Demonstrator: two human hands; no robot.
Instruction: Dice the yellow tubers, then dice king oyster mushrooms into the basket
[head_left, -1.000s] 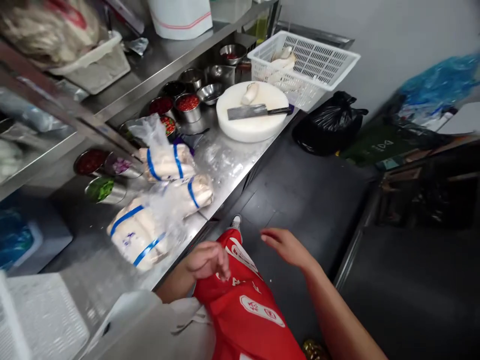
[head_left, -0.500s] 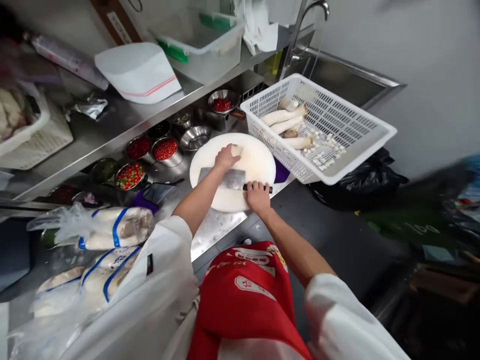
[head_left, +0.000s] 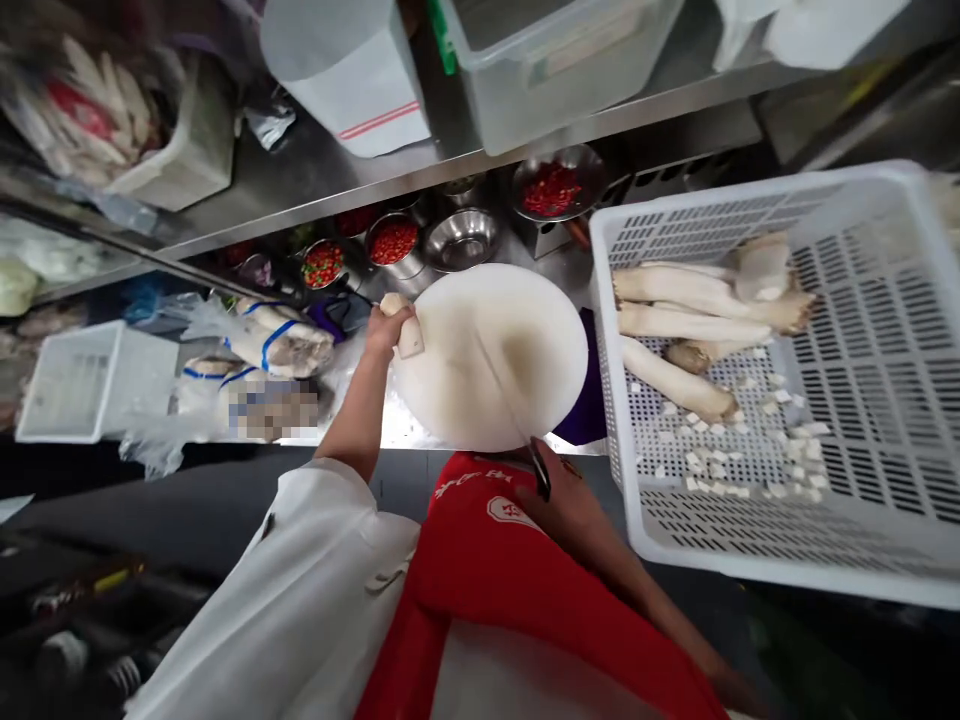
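Observation:
At the left edge of the round white cutting board, my left hand is closed around a thick pale piece of king oyster mushroom. My right hand grips the dark handle of a cleaver at the board's near edge, in front of the red apron. The blade is seen nearly edge-on, pointing away over the board. Right of the board, a white slotted basket holds several whole king oyster mushrooms and scattered small white cubes.
Behind the board stand a steel bowl, bowls of chopped red chilli and a pan of red chillies. A steel shelf overhangs them, bearing a clear plastic bin. Bagged mushrooms lie to the left.
My left hand has carried the mushroom piece from the board's middle to its left edge. My right hand has drawn the cleaver back, its blade turned from flat to edge-on. The view has shifted.

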